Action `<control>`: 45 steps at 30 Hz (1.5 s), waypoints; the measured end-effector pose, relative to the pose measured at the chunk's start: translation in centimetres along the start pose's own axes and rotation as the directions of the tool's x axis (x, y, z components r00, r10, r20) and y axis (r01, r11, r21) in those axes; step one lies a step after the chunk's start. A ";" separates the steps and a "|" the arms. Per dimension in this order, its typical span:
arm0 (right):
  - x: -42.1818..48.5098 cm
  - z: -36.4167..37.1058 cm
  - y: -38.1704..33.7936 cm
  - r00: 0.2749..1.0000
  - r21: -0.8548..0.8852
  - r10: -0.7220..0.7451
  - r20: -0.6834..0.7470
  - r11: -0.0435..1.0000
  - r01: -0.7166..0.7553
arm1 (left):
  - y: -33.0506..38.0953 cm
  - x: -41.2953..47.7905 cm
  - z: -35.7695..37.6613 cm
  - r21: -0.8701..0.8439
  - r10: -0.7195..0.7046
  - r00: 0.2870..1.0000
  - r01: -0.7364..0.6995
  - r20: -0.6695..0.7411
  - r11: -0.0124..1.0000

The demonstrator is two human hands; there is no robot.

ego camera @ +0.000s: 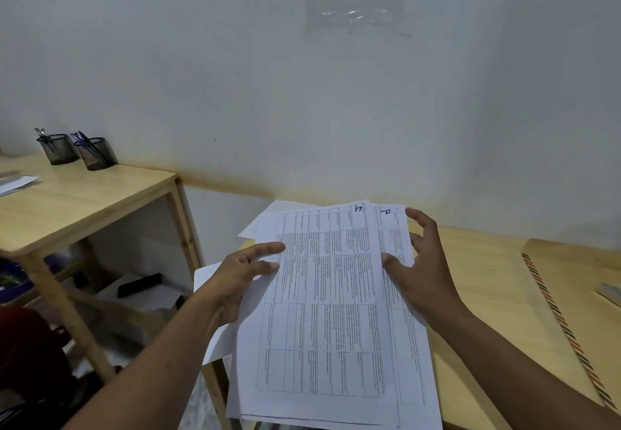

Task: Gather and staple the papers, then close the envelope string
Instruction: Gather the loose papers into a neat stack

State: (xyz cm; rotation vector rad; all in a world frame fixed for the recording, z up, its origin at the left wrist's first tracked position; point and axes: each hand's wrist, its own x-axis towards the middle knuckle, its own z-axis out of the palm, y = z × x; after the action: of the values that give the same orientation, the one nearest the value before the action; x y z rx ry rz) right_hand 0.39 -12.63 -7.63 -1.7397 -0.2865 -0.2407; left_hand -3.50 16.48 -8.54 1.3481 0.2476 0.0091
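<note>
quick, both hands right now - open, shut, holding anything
Left hand: open, straight fingers resting on the left edge of the papers.
Right hand: open, fingers spread, thumb touching their right edge.

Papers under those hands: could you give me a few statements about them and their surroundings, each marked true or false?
1. The papers carry printed tables. True.
2. The papers are squared into a neat stack. False: the sheets lie fanned and askew.
3. The left hand holds a stapler. False: its fingers rest on the papers.
4. Pen holders stand on the side table. True.
5. The envelope lies right of the papers. True.
</note>
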 end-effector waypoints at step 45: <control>-2.7 6.0 3.1 0.970 -0.794 0.091 0.225 0.594 0.128 | 0.3 -0.6 -6.6 0.126 0.095 0.990 -0.082 -0.106 0.989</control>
State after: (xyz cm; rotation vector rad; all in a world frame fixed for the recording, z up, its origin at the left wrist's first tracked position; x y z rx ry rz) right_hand -1.12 -7.42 -12.51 -2.7051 -0.4142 -0.1774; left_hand -5.29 22.80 -9.49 1.4810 0.2862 0.1464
